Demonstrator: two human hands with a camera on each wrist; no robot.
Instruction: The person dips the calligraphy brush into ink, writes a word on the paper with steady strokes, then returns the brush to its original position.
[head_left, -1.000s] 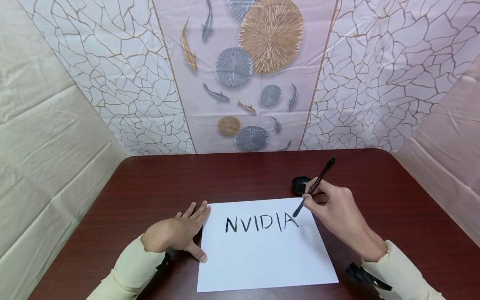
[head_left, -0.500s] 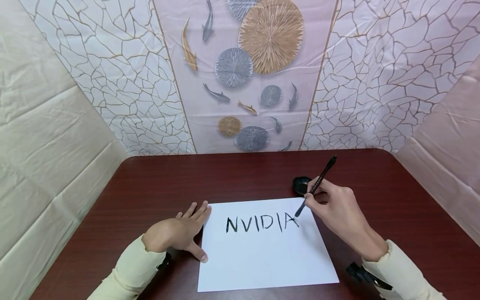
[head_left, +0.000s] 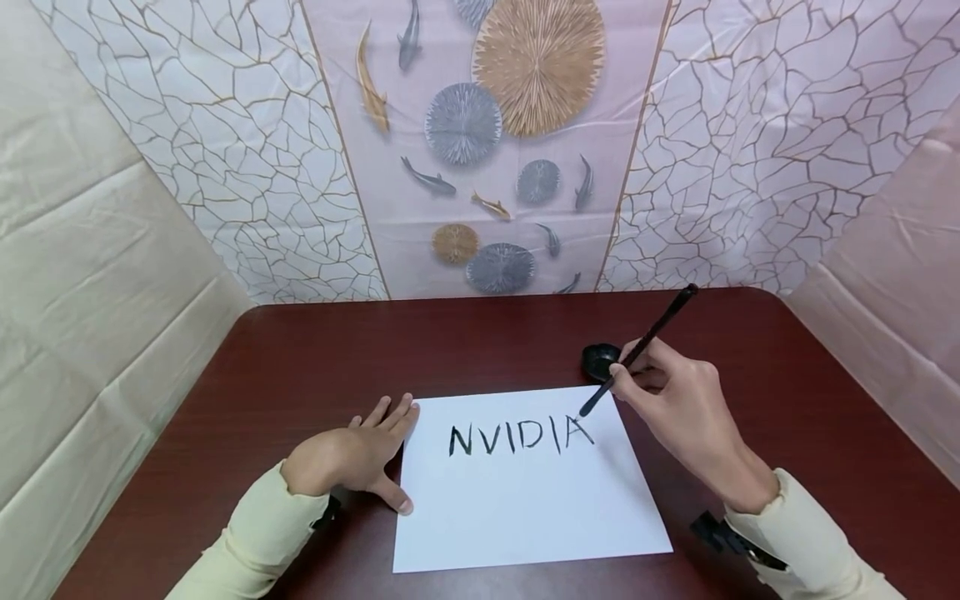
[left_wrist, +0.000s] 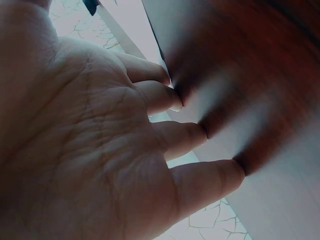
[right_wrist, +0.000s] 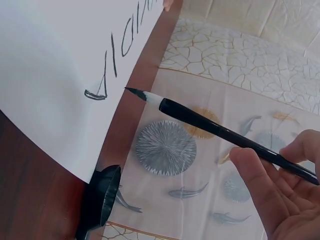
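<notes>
A white sheet of paper (head_left: 525, 521) lies on the table with the black brushed letters "NVIDIA" (head_left: 529, 434) across its upper half. My right hand (head_left: 686, 408) pinches a slim black writing brush (head_left: 662, 322) between thumb and fingers, its handle slanting up to the right. In the head view the tip overlaps the top of the last letter. The right wrist view shows the dark, inked point of the bristles (right_wrist: 135, 93) raised off the sheet, white nearer the handle. My left hand (head_left: 352, 458) rests with spread fingers along the sheet's left edge, thumb on the paper.
Beyond the sheet's upper right corner sits a small black dish (head_left: 598, 361), partly behind the right hand. The dark red-brown table (head_left: 420, 346) ends at a patterned cloth backdrop (head_left: 480, 200). Pale cloth hangs on both sides.
The brush has lifted and its tip has shifted left, from the right of the last letter to its top. The left hand stays on the sheet. The head view has tilted slightly down.
</notes>
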